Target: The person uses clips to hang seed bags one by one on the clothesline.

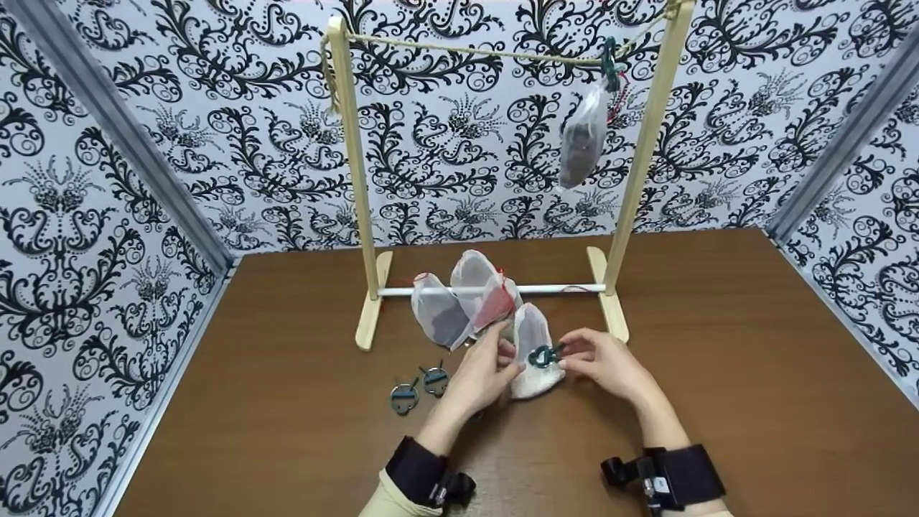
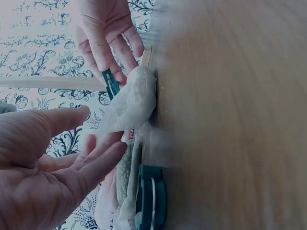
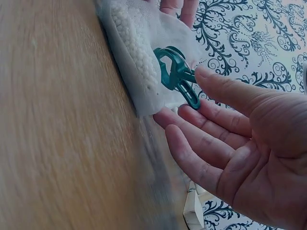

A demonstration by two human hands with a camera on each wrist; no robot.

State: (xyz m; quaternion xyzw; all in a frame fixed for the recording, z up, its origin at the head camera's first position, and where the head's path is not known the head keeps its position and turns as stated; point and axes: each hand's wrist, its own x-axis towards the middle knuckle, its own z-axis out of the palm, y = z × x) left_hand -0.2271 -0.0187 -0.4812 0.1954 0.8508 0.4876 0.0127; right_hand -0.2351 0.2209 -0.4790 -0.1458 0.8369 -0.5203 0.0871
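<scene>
My right hand [image 1: 607, 362] pinches a dark green clip [image 3: 175, 72] by its handles, between thumb and fingers. The clip lies over a white mesh bag [image 1: 533, 377] holding small white beads, which rests on the table. On the bag's other side is my left hand [image 1: 482, 370]. In the left wrist view, the left fingers [image 2: 98, 160] are extended and touch the bag's edge, with the thumb held apart. Behind the left hand lie more mesh bags, one with dark contents [image 1: 446, 319] and one with pinkish contents [image 1: 495, 301].
Two more green clips [image 1: 404, 397] [image 1: 435, 380] lie left of my left hand. A wooden frame [image 1: 357, 165] stands behind, with a white bottom bar [image 1: 560, 289] and a rope [image 1: 467, 50] across its top. A bag with dark contents [image 1: 583, 140] hangs from the rope by a clip [image 1: 610, 64].
</scene>
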